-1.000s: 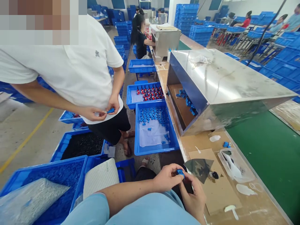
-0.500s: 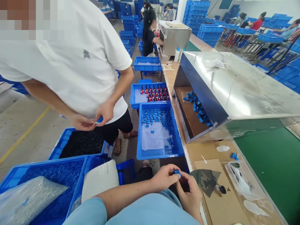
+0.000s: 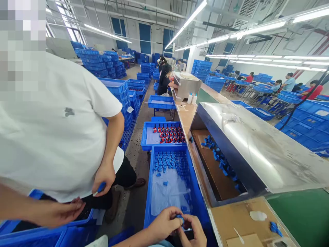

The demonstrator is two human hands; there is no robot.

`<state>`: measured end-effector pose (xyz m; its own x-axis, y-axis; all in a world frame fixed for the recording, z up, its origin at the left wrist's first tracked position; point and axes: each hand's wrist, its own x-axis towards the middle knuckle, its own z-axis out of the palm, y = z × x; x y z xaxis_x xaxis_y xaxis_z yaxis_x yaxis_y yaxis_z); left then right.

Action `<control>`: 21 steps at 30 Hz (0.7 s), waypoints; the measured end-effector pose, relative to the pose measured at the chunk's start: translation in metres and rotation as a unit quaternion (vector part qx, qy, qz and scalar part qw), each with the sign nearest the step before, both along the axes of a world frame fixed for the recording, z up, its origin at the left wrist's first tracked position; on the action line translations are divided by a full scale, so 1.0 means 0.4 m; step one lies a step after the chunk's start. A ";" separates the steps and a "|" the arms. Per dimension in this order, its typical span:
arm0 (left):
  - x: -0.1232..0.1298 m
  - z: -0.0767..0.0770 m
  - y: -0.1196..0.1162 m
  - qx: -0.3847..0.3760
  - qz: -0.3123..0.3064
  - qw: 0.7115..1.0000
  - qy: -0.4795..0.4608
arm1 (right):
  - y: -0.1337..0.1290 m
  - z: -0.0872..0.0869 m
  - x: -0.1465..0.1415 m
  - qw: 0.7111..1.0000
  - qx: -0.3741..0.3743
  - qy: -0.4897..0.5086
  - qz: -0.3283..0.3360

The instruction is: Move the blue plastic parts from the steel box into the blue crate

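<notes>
Near the bottom centre, my left hand (image 3: 166, 223) and my right hand (image 3: 192, 230) meet with bent fingers around a small blue part (image 3: 179, 217). Both hands pinch it, over the near end of a blue tray (image 3: 147, 206). Rows of small blue parts (image 3: 169, 160) lie on a white sheet in that tray. Behind it, a second blue tray (image 3: 144, 146) holds red and black parts (image 3: 171, 133).
A person in a white shirt (image 3: 61, 137) stands at the left, a blue piece in one hand. A metal hood (image 3: 246, 147) on the bench at the right covers more blue parts (image 3: 218, 156). A white spatula (image 3: 238, 236) lies on the bench.
The view has tilted up, so my hands and the trays appear lower. The other person's hands have moved apart. My hands still hold the blue part.
</notes>
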<state>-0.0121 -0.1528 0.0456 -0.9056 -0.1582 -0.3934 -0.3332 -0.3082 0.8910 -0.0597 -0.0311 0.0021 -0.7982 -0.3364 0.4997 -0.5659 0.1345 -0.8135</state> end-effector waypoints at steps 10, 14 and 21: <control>0.020 -0.022 -0.101 0.034 0.133 0.989 -0.059 | -0.087 -0.033 -0.079 0.973 0.092 -0.103 0.186; 0.034 0.001 -0.115 0.049 0.190 0.976 -0.097 | -0.103 -0.101 -0.160 0.943 0.225 -0.208 0.127; 0.050 -0.008 -0.105 0.072 0.259 0.950 -0.160 | -0.085 -0.279 -0.261 0.879 0.366 -0.285 0.110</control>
<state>0.0078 -0.1947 0.0423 -0.5506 -0.4741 -0.6871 -0.3509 -0.6154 0.7058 -0.1642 -0.0650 -0.1094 -0.7235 -0.5792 -0.3757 -0.1717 0.6781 -0.7147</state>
